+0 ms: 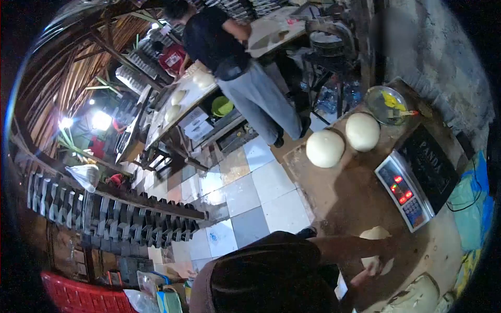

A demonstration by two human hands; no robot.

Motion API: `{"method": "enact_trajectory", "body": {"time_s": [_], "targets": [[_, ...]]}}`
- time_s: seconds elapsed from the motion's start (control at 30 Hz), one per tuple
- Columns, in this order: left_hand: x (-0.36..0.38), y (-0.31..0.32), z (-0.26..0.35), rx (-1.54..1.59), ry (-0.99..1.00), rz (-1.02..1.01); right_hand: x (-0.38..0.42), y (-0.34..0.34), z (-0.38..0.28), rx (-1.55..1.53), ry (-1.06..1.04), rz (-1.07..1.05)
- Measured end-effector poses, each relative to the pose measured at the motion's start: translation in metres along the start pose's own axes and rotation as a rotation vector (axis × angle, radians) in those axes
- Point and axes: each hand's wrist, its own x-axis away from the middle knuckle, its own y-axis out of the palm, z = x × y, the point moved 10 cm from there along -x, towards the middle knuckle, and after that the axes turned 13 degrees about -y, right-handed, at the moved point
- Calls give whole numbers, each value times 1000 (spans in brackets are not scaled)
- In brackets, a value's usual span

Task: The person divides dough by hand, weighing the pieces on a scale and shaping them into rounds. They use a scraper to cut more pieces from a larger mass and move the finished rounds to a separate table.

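Observation:
A pale lump of dough [373,233] rests on the brown worktable at the lower right, partly covered by my left forearm and hand. My left hand [387,249] lies across it in shadow, its fingers curled around the far side. Against the near edge of the same dough, my right hand [368,272] presses with bent fingers. Two smooth round dough balls, one [325,148] and another [362,132], sit farther up the table. Beside them is a digital scale [402,190] with red lit digits and a black top marked PANDA.
A metal bowl [385,106] holds something yellow and a brush. At the bottom right lies a larger dough mass [415,297]. A co-worker [219,47] stands at another table [156,125] bearing dough. Metal tins [104,211] line a rack; a red crate [83,295] stands lower left.

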Motion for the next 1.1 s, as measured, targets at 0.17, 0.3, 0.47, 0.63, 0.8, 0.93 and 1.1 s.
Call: {"method": "enact_trajectory", "body": {"time_s": [0.17, 0.3, 0.47, 0.63, 0.8, 0.93, 1.1], "targets": [[60, -94, -26, 13, 25, -51, -38, 2, -26, -157, 154, -128], [202, -209, -14, -12, 146, -55, -122, 4, -162, -353, 305, -224], [181, -235, 2, -19, 246, -51, -136, -18, -184, -602, 481, -418], [170, -229, 36, 110, 432, -304, -162, -91, -189, -873, 38, -259], [196, 8, -55, 87, 208, -542, -110, 63, -206, -884, 188, -338], [227, 97, -97, 254, 342, -479, 72, -17, -88, -716, 476, -301], [-2, -34, -42, -301, 303, -153, -171, -70, -10, -2, 508, -507]]}}
